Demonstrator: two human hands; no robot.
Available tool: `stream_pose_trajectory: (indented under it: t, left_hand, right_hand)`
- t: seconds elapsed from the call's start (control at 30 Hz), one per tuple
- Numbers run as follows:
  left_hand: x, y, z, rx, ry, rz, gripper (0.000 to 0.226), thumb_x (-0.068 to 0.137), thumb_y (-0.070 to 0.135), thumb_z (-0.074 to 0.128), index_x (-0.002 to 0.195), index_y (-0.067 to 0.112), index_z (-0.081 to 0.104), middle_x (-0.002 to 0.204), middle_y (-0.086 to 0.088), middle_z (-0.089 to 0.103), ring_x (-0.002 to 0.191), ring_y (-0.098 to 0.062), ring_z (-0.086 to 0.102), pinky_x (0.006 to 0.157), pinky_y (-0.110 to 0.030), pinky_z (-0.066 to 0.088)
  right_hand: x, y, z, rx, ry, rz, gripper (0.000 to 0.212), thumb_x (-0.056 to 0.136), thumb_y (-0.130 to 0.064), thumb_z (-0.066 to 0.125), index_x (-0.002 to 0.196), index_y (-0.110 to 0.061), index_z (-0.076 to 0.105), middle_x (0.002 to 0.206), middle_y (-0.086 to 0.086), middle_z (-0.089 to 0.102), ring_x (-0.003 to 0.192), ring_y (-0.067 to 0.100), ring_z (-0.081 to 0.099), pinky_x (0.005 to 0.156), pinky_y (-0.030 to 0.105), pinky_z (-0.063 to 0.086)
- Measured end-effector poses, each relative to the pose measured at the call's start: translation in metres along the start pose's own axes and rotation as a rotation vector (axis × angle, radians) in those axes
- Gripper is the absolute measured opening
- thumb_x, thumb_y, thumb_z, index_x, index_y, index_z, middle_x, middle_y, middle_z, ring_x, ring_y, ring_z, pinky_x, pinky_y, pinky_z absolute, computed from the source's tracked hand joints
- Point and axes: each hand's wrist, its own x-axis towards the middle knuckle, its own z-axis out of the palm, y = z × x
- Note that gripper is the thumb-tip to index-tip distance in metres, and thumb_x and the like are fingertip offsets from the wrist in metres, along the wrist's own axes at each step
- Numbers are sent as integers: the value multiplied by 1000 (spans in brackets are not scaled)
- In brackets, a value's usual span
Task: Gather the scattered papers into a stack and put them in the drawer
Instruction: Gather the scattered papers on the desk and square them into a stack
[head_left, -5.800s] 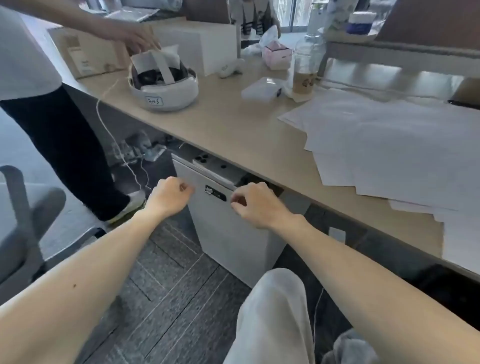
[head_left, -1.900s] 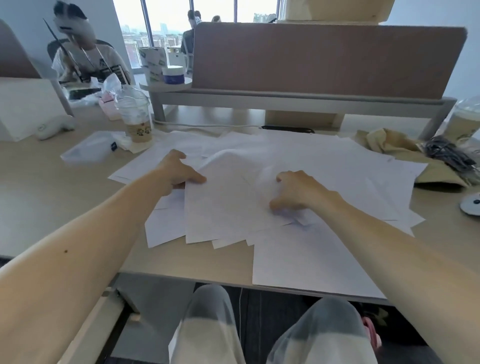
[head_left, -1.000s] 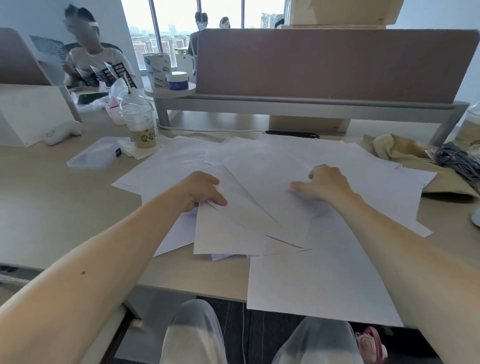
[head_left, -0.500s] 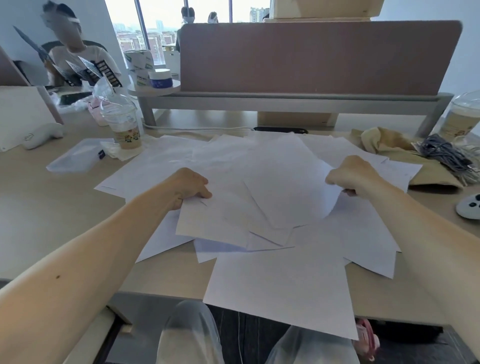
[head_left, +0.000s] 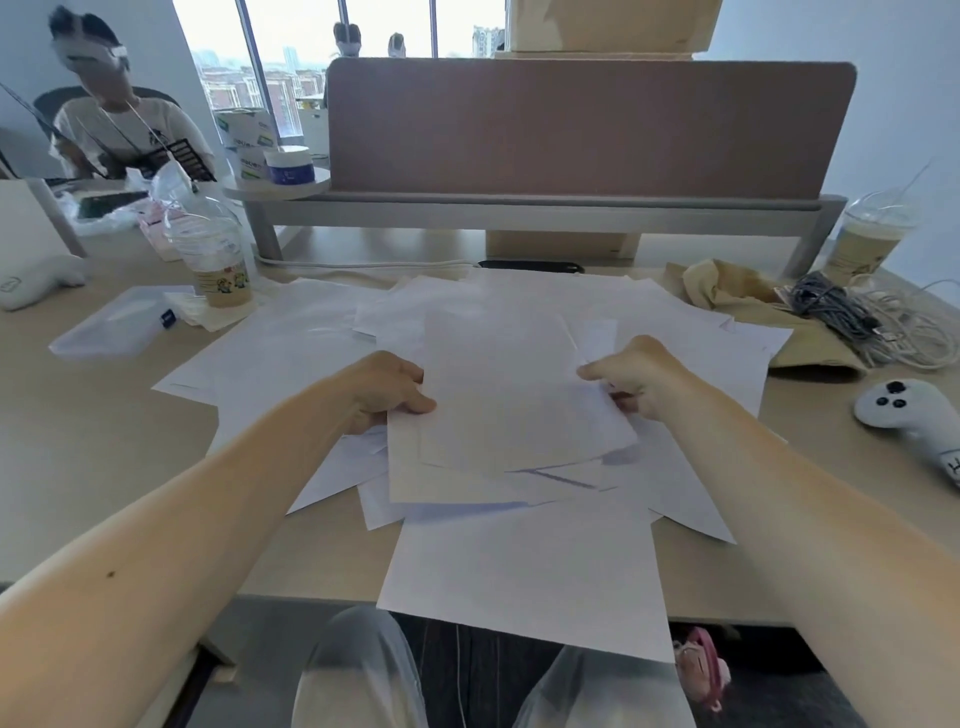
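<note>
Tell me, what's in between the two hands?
Between the left hand and the right hand is a bunch of white papers, pinched at both side edges, with more loose sheets underneath, as the head view shows.

At ten o'clock a cup stands beside a clear box; at three lie a controller, cables and tan cloth.

Fingers of both hands – hidden under papers.
</note>
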Motion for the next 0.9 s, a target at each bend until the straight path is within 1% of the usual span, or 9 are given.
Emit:
stream_pose_trajectory:
  t: [0.1, 0.23, 0.4, 0.47, 0.57, 0.67, 0.73, 0.8, 0.9]
  left_hand:
    - [-1, -1, 8, 13, -61, 28, 32, 85, -9, 66, 116, -2, 65, 108, -13, 74, 97, -28, 71, 91, -37, 55]
    - [-1, 0, 10, 1, 35, 99, 22, 96, -1, 52, 107, 5, 71, 108, -13, 74, 99, -28, 70, 92, -38, 55]
    - [-8, -2, 6, -138, 4, 103, 21, 96, 25, 62, 102, 6, 68, 103, -11, 74, 87, -25, 71, 76, -33, 57]
    - [-8, -3, 12, -148, -37, 138, 19, 91, 17, 69, 108, 9, 67, 107, -8, 74, 94, -24, 71, 82, -35, 57]
    - [-5, -2, 22, -181, 34, 228, 37, 87, -6, 65, 118, 14, 61, 111, -9, 71, 98, -27, 68, 85, -40, 56]
    - [-7, 3, 23, -239, 94, 349, 53, 86, -11, 63, 125, 23, 52, 107, 0, 67, 96, -22, 65, 76, -34, 56]
    - [-10, 6, 19, -276, 67, 398, 72, 85, -11, 65, 139, 29, 39, 115, 2, 63, 101, -20, 63, 75, -34, 57]
    - [-11, 7, 19, -324, -1, 398, 86, 83, -11, 67, 145, 37, 29, 122, 1, 62, 105, -23, 64, 76, -39, 60]
    - [-15, 11, 21, -335, -44, 271, 74, 86, 12, 74, 141, 35, 31, 120, -6, 65, 97, -30, 70, 75, -43, 60]
  right_hand:
    - [-2, -1, 1, -74, 2, -6, 26, 85, -9, 74, 102, 2, 58, 88, 14, 62, 68, 25, 60, 58, 30, 48]
    - [2, 6, -5, -193, -10, -57, 36, 88, -19, 70, 114, 3, 58, 108, 21, 65, 93, 36, 64, 80, 40, 55]
    - [-9, 10, -9, -280, -97, -95, 36, 97, -40, 58, 82, -7, 54, 72, 9, 56, 62, 25, 53, 55, 29, 39]
    - [-14, 10, 0, -279, -127, -135, 40, 100, -40, 51, 75, -9, 51, 66, 7, 51, 58, 24, 49, 54, 29, 35]
    - [-18, 6, 12, -280, -108, -197, 38, 100, -38, 48, 75, -9, 54, 76, 8, 57, 68, 26, 55, 58, 31, 37]
    - [-17, 6, 6, -203, 51, -249, 32, 90, -42, 64, 91, -12, 55, 91, 4, 57, 85, 26, 59, 62, 30, 41]
    - [-20, 6, -1, 83, -24, -146, 45, 83, -37, 76, 113, -8, 58, 104, 4, 64, 88, 24, 63, 64, 29, 49]
    - [-24, 6, -7, 339, -193, -54, 44, 83, -19, 78, 117, 3, 64, 107, 13, 73, 83, 26, 72, 68, 34, 58]
    - [-27, 11, -15, 256, -166, -58, 24, 83, -4, 74, 106, 1, 69, 103, 16, 74, 87, 30, 71, 77, 39, 59]
